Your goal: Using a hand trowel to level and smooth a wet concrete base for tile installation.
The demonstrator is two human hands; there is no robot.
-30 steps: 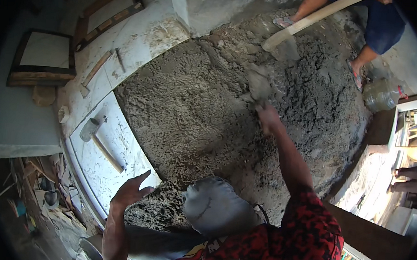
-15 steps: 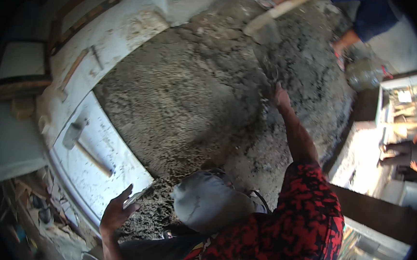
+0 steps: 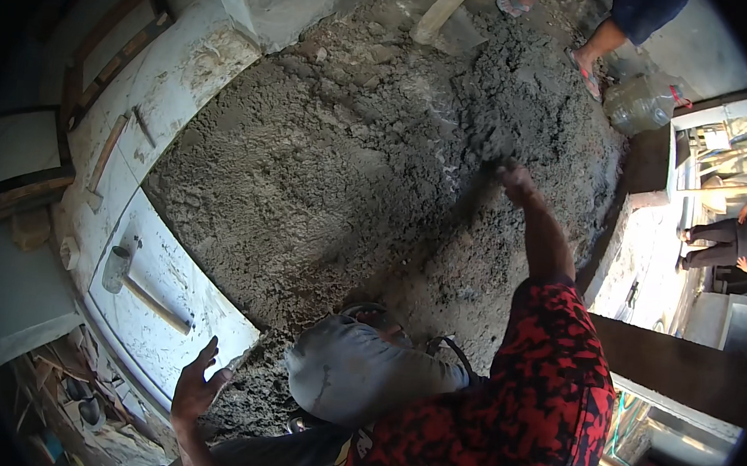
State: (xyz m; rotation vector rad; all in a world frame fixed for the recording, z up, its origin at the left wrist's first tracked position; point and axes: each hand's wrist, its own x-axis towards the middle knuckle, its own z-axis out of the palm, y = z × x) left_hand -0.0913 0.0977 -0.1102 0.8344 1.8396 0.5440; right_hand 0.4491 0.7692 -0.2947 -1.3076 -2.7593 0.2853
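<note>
With 12 o'clock at the upper edge, wet mortar occupies the centre and extends toward 2 o'clock. Your right hand, at 2 o'clock, reaches over it, fingers curled; what, if anything, they grip is too blurred to tell. Your left hand, between 7 and 8 o'clock, has its fingers and thumb parted near the corner of a white tile; your hands are well apart. On that tile, at 8 o'clock, lies a mallet. A wooden-handled hoe meets the mortar near 12 o'clock; a plastic jug lies at 2 o'clock.
</note>
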